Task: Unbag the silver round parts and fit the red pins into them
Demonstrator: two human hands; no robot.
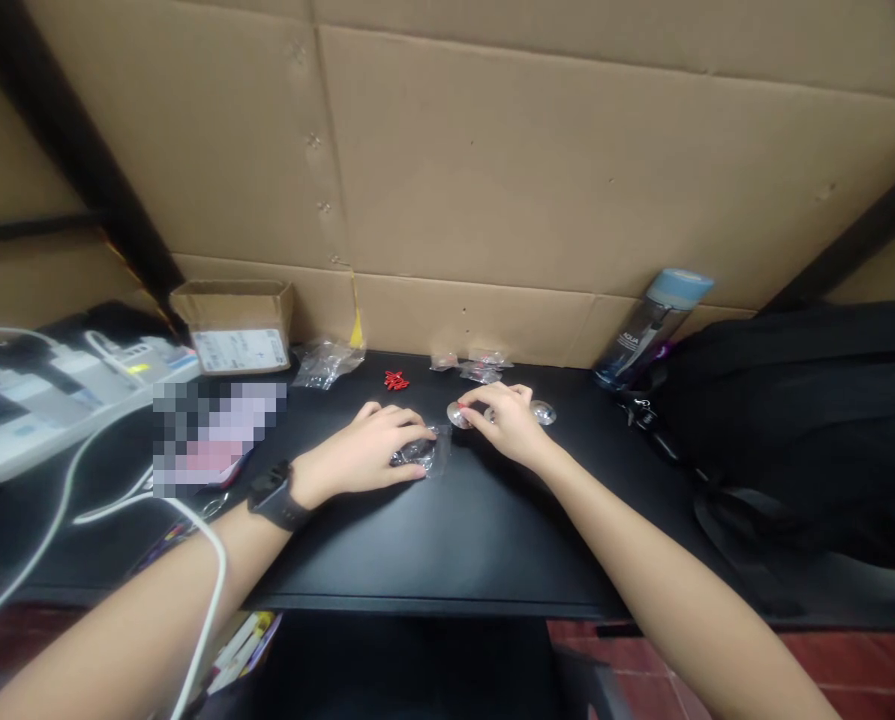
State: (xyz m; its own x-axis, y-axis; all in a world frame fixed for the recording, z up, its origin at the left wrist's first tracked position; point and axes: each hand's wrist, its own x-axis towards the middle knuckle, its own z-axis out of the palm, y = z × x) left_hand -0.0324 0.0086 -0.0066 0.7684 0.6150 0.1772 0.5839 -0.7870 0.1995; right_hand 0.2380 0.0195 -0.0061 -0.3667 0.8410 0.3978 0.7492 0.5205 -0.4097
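Note:
My left hand [376, 450] rests on the black table with its fingers curled over a small clear plastic bag [438, 452]. Its fingertips and thumb close on the bag's left part. My right hand [511, 425] pinches a small red piece at the rim of a shiny round disc [456, 416], too small to make out fully. Another such round disc [544, 413] lies just right of that hand, and one more is partly hidden beneath its fingers. Behind my hands lies a little pile of red pieces [396, 380].
Small clear packets [484, 366] and a crumpled plastic bag [329, 364] lie along the cardboard wall. A cardboard box [241, 345], power strip [79, 405] and white cable [218, 560] are leftward. A bottle [651, 328] and black backpack [799, 430] stand at right.

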